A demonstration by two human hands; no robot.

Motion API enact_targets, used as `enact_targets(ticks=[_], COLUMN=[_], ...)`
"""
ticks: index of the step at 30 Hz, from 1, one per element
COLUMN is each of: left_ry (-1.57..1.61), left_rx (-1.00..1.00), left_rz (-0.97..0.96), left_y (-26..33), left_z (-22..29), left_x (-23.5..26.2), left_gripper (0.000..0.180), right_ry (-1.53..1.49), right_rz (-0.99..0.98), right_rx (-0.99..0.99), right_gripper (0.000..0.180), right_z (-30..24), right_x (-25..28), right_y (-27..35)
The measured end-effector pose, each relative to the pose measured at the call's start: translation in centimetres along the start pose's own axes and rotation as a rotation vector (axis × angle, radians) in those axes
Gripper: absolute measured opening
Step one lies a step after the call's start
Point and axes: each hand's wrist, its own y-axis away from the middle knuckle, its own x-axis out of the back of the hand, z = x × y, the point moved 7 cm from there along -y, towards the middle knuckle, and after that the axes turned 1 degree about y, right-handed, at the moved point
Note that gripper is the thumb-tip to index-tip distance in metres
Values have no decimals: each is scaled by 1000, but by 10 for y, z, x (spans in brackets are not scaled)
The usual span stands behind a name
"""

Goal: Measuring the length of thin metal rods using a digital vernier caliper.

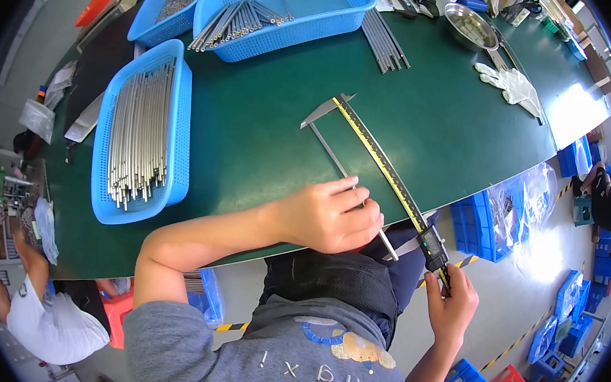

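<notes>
My left hand [339, 215] is closed around a thin grey metal rod [329, 150], which slants over the table's front edge. My right hand [451, 303], off the edge to the right, grips the slider end of a long digital caliper [383, 161] with a yellow-marked scale. The caliper's far jaw [317, 113] is at the rod's far end. Its sliding jaw [408, 248] is close to the near end; whether the metal touches there I cannot tell. To the left, a blue basket [183, 145] holds many silvery rods [140, 128].
On the green table [252, 136], a larger blue basket [300, 36] bears grey tubes, and loose grey rods [385, 43] lie beside it. Another blue basket [146, 24] holds small parts. A metal bowl [470, 26] and white glove [512, 87] are far right. A co-worker [51, 322] sits left.
</notes>
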Motion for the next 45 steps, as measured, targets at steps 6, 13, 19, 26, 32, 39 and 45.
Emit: enact_targets(ticks=[6, 13, 19, 26, 32, 39, 45], left_ry=[0, 44, 152, 142, 137, 158, 163], left_rx=[14, 42, 127, 143, 175, 167, 140], left_rz=[-57, -177, -227, -265, -292, -280, -306], left_y=[3, 5, 0, -1, 0, -1, -4], left_z=[1, 0, -13, -18, -16, -17, -20], left_x=[-4, -10, -10, -9, -9, -9, -7], left_gripper=[12, 19, 17, 20, 20, 21, 24], right_ry=[-4, -11, -32, -62, -26, 7, 57], right_rz=[2, 10, 7, 16, 12, 28, 7], right_rx=[1, 8, 21, 6, 27, 40, 32], right_gripper=[29, 29, 28, 28, 27, 27, 31], right_z=[-1, 0, -5, -3, -7, -7, -6], right_x=[1, 3, 3, 2, 3, 1, -3], right_y=[0, 3, -1, 2, 5, 5, 4])
